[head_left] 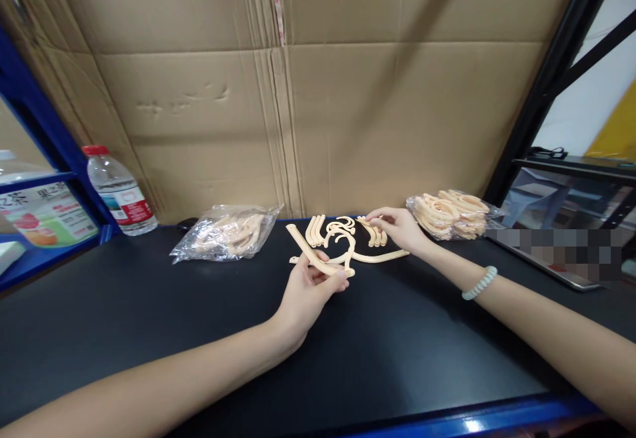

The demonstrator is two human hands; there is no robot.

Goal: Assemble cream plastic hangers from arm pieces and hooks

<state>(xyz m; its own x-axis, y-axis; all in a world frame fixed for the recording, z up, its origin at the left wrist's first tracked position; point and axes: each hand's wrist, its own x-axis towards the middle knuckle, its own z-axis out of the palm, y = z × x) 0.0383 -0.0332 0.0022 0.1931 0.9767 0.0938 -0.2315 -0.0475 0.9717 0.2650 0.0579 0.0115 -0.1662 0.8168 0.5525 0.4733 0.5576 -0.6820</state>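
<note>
My left hand [311,295] is closed on a curved beige hanger arm [311,249], raised at a slant above the table. A beige hook piece [352,247] meets its lower right end; whether the two are joined I cannot tell. Behind that hand, a long beige hanger piece [382,257] lies on the table, partly covered. My right hand [397,226] reaches to a row of short hanger arms [377,238], thumb and fingers pinching the upper end of one. Loose hanger hooks [340,227] lie between the hands, beside another row of hanger arms [315,231].
A clear bag of beige parts [226,232] lies at left, another bag of hanger parts [450,213] at right. A water bottle [122,193] stands back left. Cardboard [397,107] walls the back of the black table [377,352]. A metal tray [546,262] lies right.
</note>
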